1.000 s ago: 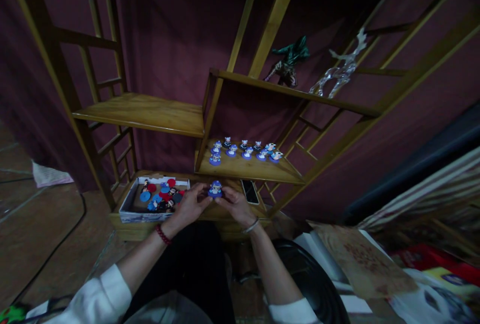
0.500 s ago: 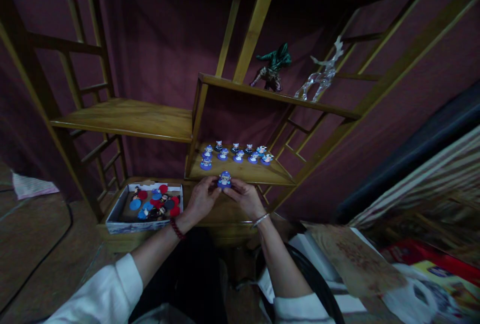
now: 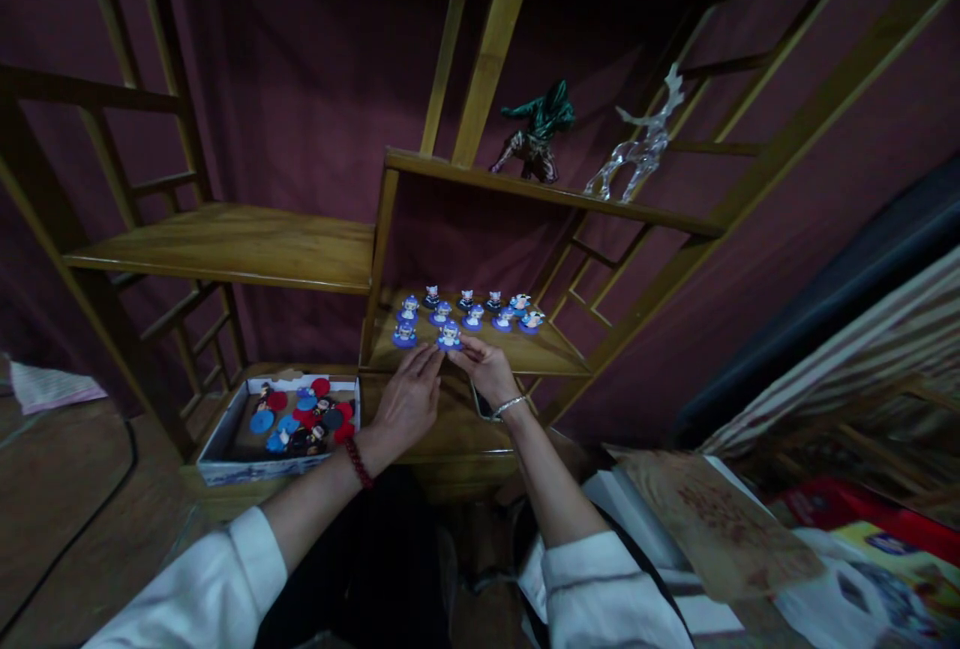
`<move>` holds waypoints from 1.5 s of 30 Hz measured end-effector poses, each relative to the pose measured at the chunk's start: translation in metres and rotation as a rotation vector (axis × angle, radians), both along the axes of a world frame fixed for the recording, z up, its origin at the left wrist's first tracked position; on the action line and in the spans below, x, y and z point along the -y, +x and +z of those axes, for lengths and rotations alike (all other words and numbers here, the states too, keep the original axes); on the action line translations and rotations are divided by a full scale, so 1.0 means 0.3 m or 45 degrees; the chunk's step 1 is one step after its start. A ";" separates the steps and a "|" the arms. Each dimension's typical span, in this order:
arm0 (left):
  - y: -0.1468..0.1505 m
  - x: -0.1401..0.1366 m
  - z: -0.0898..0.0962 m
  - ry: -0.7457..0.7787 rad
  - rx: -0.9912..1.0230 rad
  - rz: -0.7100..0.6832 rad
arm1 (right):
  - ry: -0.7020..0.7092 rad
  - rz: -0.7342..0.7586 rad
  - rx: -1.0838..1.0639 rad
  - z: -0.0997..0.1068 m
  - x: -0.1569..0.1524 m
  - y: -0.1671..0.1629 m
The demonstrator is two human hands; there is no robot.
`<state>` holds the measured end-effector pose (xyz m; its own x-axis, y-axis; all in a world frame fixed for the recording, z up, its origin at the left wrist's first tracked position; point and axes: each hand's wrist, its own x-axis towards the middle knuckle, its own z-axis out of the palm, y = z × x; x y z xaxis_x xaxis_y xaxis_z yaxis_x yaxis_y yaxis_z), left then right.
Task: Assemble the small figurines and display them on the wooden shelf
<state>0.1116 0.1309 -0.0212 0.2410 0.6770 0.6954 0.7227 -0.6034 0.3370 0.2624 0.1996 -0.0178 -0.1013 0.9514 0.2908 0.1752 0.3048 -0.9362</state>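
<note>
A small figurine (image 3: 448,334) with a purple cap and round purple base stands upright at the front edge of the lower shelf (image 3: 555,361). My right hand (image 3: 484,369) pinches its base from the right. From the front left, my left hand (image 3: 409,397) has its fingertips on the same base; the exact contact is partly hidden. Close by on the left stands another purple figurine (image 3: 405,333). Behind are rows of similar figurines, among them a purple one (image 3: 472,317), a dark-based one (image 3: 466,299) and a blue-and-white one (image 3: 532,321).
At lower left, an open cardboard box (image 3: 225,429) holds loose figurines and red and blue discs. A green hooded figure (image 3: 536,134) and a clear deer statuette (image 3: 637,149) stand on the board above. A phone-like dark object (image 3: 484,404) lies under my right wrist.
Both my hands have moved forward with the purple figurine, from in front of the shelf onto its front edge. The view has shifted slightly.
</note>
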 end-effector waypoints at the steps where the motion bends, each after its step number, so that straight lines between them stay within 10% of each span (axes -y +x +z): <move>1: 0.004 -0.004 -0.001 0.008 -0.038 0.012 | 0.012 -0.009 0.024 -0.005 -0.013 0.001; 16: 0.019 -0.064 -0.029 0.004 -0.340 0.117 | 0.301 -0.151 0.620 -0.004 -0.091 -0.006; 45: 0.024 -0.079 -0.025 0.039 -0.408 0.135 | 0.346 -0.093 0.748 0.018 -0.109 0.003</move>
